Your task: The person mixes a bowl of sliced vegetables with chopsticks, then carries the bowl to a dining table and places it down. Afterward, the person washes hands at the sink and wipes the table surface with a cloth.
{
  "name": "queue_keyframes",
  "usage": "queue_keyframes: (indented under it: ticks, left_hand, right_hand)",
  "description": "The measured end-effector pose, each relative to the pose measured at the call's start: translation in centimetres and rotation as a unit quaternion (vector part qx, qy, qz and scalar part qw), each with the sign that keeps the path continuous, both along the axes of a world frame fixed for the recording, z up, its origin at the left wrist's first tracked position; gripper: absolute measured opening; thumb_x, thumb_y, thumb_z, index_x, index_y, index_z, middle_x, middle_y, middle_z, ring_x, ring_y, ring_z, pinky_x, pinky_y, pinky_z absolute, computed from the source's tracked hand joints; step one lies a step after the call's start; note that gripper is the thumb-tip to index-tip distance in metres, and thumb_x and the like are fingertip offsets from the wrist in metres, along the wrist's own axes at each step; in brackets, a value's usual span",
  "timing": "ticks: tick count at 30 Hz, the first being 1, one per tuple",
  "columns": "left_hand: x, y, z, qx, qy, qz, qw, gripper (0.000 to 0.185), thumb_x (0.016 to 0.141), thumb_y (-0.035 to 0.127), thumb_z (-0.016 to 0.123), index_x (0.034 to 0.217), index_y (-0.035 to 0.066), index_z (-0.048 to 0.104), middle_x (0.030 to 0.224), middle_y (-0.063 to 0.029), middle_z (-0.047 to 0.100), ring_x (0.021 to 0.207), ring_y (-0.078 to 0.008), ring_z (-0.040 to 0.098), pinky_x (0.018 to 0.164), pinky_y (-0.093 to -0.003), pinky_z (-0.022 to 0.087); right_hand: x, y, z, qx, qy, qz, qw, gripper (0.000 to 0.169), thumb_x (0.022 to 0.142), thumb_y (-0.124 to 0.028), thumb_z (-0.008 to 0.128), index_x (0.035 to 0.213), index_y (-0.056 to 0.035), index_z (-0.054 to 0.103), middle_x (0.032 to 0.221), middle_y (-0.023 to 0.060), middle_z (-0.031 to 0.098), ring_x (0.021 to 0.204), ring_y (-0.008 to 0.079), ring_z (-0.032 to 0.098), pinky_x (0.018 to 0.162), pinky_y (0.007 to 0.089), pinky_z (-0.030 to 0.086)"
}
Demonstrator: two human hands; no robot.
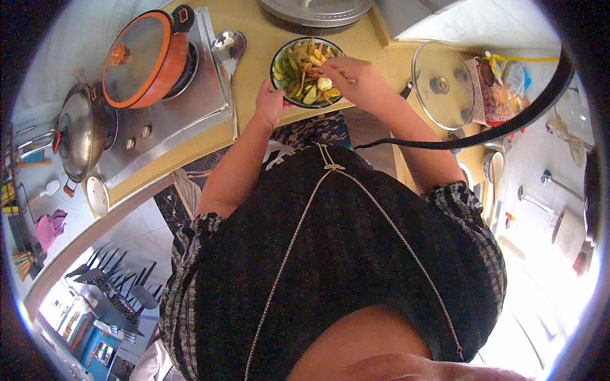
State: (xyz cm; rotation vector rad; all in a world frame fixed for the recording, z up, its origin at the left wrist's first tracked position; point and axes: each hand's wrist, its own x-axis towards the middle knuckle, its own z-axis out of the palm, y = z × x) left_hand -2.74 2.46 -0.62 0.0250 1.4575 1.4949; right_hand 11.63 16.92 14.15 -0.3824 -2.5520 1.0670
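A dark-rimmed bowl (275, 82) stands at the counter's front edge, filled with mixed cut vegetables (305, 59), green and yellowish pieces among them. My left hand (270, 103) grips the bowl's near left side, thumb up by the rim. Over the bowl's right side, my right hand (350, 78) has its fingers bent down into the food. A pale whitish piece (325, 84) shows just below those fingertips. Whether the right fingers pinch anything is hidden by the hand itself.
An orange lidded pot (167, 71) and a lidded metal wok (78, 133) sit on the gas stove (162, 128) at left. A steel ladle (231, 62) lies between stove and bowl. Behind is a round grey appliance (317, 14); a glass lid (441, 105) stands at right.
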Motion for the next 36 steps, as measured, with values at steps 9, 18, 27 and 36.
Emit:
queue_keyframes:
  ticks: [9,18,27,36]
  left_hand:
    - [-0.3,0.1,-0.7,-0.007,0.0,0.001,1.0,0.044,0.086,0.002,0.044,0.127,0.012,0.036,0.1,-0.0125,0.06,0.077,-0.023,0.064,0.065,-0.0364,0.056]
    - [0.5,0.2,0.5,-0.011,0.008,0.027,1.0,0.042,0.085,0.005,0.05,0.125,0.013,0.038,0.1,-0.0122,0.061,0.076,-0.0229,0.063,0.064,-0.0348,0.055]
    - [0.1,0.0,-0.2,-0.006,0.006,0.008,1.0,0.048,0.084,0.005,0.049,0.129,0.013,0.034,0.099,-0.0123,0.06,0.073,-0.023,0.062,0.06,-0.0354,0.055]
    - [0.1,-0.2,-1.1,-0.034,0.024,0.012,0.999,0.053,0.083,0.003,0.048,0.132,0.012,0.03,0.095,-0.0142,0.059,0.069,-0.0234,0.06,0.059,-0.0381,0.054]
  right_hand:
    - [-2.0,-2.6,-2.6,0.036,0.065,0.044,0.996,0.019,0.085,-0.014,0.058,0.098,-0.0004,0.061,0.086,0.0141,0.065,0.078,0.0291,0.063,0.071,0.0329,0.05]
    - [1.5,-0.6,0.6,-0.124,0.006,0.014,0.992,0.021,0.089,-0.014,0.056,0.105,-0.0014,0.062,0.085,0.0084,0.065,0.076,0.0131,0.061,0.065,0.027,0.051]
    - [0.3,-1.5,-3.3,0.004,-0.008,0.012,1.0,0.023,0.086,-0.019,0.059,0.1,-0.0004,0.062,0.087,0.0129,0.064,0.077,0.0249,0.062,0.071,0.0312,0.05]
    - [5.8,3.6,2.6,-0.358,-0.053,-0.136,0.922,0.031,0.094,-0.025,0.048,0.108,-0.0003,0.059,0.096,0.0085,0.063,0.07,0.0115,0.061,0.064,0.0232,0.052]
